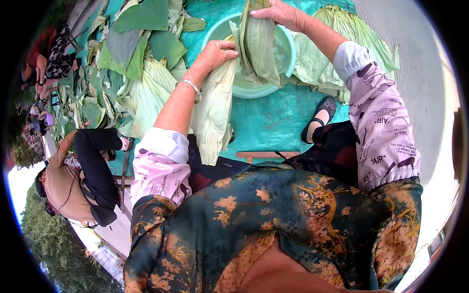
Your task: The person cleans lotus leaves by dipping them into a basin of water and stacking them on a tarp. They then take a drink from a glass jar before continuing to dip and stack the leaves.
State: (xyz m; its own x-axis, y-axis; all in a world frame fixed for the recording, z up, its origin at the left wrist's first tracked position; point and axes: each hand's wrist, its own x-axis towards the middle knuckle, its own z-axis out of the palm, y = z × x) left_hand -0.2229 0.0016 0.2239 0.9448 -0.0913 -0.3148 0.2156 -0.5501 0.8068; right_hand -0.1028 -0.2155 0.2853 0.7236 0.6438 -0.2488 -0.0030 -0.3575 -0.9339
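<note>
My left hand (pixel 215 57) is closed on the top of a pale folded lotus leaf (pixel 212 112), which hangs down in front of my knee. My right hand (pixel 283 14) pinches a darker grey-green folded lotus leaf (pixel 261 51) near its upper end. That leaf hangs over a round mint-green basin (pixel 251 92), covering part of its inside. The fingertips of my left hand are right at the edge of the grey-green leaf.
Flattened lotus leaves (pixel 141 17) and a pale pleated bundle (pixel 151 95) lie left on the teal sheet (pixel 261 122). Another fanned bundle (pixel 356 41) lies right of the basin. A person (pixel 68 190) sits at left, others farther back. My shoe (pixel 322 115) rests below the basin.
</note>
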